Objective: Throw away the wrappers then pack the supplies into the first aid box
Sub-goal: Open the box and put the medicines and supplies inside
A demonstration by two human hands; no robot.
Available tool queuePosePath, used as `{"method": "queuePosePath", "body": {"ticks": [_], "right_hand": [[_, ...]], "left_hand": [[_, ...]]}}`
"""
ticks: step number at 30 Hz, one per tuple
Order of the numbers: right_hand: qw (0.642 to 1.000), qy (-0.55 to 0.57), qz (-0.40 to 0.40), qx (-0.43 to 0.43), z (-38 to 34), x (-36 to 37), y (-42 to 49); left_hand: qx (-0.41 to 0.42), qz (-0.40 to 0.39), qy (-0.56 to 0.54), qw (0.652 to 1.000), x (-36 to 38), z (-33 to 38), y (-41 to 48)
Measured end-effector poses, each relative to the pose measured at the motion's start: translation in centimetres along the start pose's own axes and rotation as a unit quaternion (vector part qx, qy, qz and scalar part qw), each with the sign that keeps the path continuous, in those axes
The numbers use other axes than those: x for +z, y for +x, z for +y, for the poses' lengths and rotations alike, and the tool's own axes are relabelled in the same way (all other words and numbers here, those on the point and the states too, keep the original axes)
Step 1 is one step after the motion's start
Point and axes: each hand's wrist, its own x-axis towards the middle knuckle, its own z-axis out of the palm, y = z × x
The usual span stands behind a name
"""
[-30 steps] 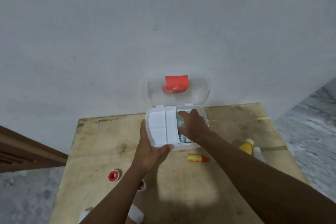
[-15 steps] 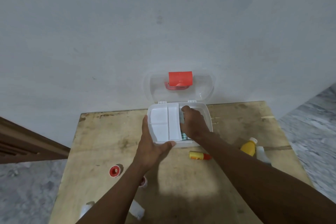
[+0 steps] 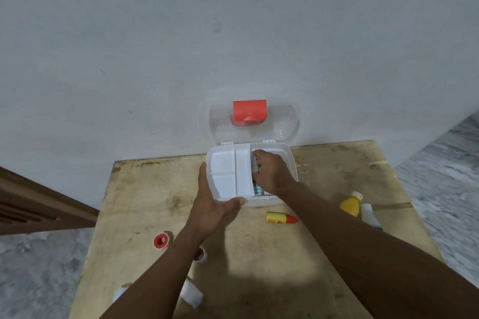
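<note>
First aid box: no legible writing; left hand grips corner, right hand pinches packet inside.

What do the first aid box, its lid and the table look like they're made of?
First aid box: looks like opaque white moulded plastic, smooth, with thin walls.
Lid: clear plastic, since the wall shows through it; red opaque latch.
Table: probably unfinished plywood or board, pale, matt, stained and scuffed.
</note>
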Motion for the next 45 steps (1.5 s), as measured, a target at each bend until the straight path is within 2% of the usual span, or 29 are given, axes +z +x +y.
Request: {"method": "queuePosePath", "body": {"ticks": [5,7,15,19,21,26,36,41,45], "right_hand": [[0.998,-0.031,-0.06,-0.016,-0.1,-1.0,-0.8],[0.998,-0.015,-0.057,-0.009,0.0,-1.5,-1.6],[0.996,0.021,0.082,-0.038,2.2,-3.6,-5.5],[0.989,0.005,0.149,-0.005,3.5,-5.0,-9.0],[0.985,-0.018,0.166,0.038,4.3,-5.6,-10.9],[0.977,-0.078,0.114,0.161,6.8,-6.3,-15.0],[0.946,-0.084,0.086,0.302,12.6,-6.4,-15.8],[0.949,-0.061,0.026,0.308,14.1,-6.9,-14.8],[0.954,-0.07,0.017,0.292,14.5,-7.2,-14.2]], "left_hand": [[0.001,-0.012,0.009,1.0,0.0,0.1,0.1],[-0.001,-0.015,0.008,1.0,0.0,0.2,0.1],[-0.014,-0.007,0.004,1.0,0.2,0.1,-0.1],[-0.021,-0.01,0.024,0.999,-0.2,-0.1,0.0],[-0.02,-0.018,0.026,0.999,-0.2,0.0,0.0],[-0.035,-0.013,0.012,0.999,-0.1,0.1,-0.2],[-0.051,-0.006,0.02,0.999,0.0,0.0,-0.2],[-0.061,-0.011,0.018,0.998,0.0,-0.2,0.2],[-0.07,-0.007,0.014,0.997,0.0,-0.2,0.2]]}}
